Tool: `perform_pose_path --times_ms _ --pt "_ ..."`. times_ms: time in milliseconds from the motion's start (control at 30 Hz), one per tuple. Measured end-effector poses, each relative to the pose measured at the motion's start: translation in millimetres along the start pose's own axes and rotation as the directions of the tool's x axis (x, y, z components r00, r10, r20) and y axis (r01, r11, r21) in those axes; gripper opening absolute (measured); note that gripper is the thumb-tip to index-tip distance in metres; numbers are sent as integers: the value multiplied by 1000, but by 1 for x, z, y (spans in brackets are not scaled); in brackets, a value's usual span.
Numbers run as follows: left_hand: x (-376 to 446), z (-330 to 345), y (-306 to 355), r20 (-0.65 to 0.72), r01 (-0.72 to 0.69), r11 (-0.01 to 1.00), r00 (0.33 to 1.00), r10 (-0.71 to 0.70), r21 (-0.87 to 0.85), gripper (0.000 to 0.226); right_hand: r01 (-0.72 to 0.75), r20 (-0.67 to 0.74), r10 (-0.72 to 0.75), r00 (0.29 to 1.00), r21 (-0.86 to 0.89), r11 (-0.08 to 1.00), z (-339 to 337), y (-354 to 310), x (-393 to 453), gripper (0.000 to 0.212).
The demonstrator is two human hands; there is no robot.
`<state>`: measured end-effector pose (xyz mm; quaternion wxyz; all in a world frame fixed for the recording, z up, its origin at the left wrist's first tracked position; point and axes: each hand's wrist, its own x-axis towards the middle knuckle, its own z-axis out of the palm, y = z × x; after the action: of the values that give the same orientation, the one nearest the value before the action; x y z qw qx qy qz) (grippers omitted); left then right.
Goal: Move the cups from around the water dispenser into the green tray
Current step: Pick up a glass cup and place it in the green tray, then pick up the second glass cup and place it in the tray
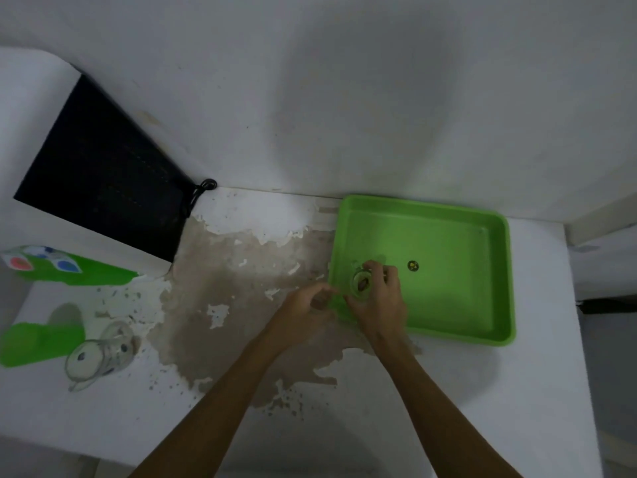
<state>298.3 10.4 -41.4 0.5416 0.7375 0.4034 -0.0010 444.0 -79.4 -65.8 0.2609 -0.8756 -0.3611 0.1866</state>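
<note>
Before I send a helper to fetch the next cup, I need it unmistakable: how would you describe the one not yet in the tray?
Start at the water dispenser on the counter's far left. Just below its green drip ledge sits a clear glass cup, on the white counter beside the peeled patch. Unlike the cup held by the right hand in the green tray, nothing touches it.

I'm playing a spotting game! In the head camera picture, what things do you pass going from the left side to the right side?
Water dispenser → glass cup on the counter → left hand → right hand holding a small glass cup → green tray.
</note>
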Motion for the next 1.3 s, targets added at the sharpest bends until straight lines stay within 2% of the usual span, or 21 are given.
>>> perform_pose_path --times_ms 167,267,333,433,500,600,733,867,967,1033,1133,1200,1300 --pt "-7 -13 -8 -43 -37 998 998 35 -41 27 28 -56 -35 998 -111 993 -5 -8 -4 72" --pt "-21 -27 -20 -112 -62 997 992 56 -52 36 96 -115 -108 987 -106 990 -9 -25 -17 62" --pt "-34 -39 -29 -162 -72 994 985 58 -81 33 145 -100 -151 983 -58 988 -9 -42 -28 52" --pt "-65 -67 -48 -213 -73 989 976 45 -128 19 138 36 -140 989 69 988 4 -72 -46 25" --pt "-89 -89 -66 -252 -60 991 967 28 -119 17 121 140 -139 980 128 984 21 -93 -59 13" --pt "-124 -125 -95 -362 -29 994 932 -12 -110 17 114 249 -152 957 160 981 52 -128 -78 10" --pt "-172 -170 -140 -515 -1 999 857 -18 -37 15 155 406 -218 887 183 971 98 -180 -101 7" --pt "-209 -203 -179 -604 56 997 797 -10 57 20 228 449 -299 842 207 951 138 -224 -118 4" --pt "-228 -223 -202 -686 140 971 726 34 196 29 256 464 -343 816 242 936 166 -254 -128 2" --pt "-229 -228 -209 -664 136 961 745 62 242 42 256 458 -351 817 258 932 174 -262 -129 2" --pt "-229 -234 -221 -553 182 961 833 -38 209 64 281 456 -374 807 260 924 186 -274 -133 3" --pt "-225 -232 -230 -486 234 944 868 -97 230 75 284 457 -379 804 264 922 188 -278 -135 2" --pt "-217 -227 -245 -453 274 934 879 -148 227 74 257 448 -356 820 268 928 185 -276 -133 2"
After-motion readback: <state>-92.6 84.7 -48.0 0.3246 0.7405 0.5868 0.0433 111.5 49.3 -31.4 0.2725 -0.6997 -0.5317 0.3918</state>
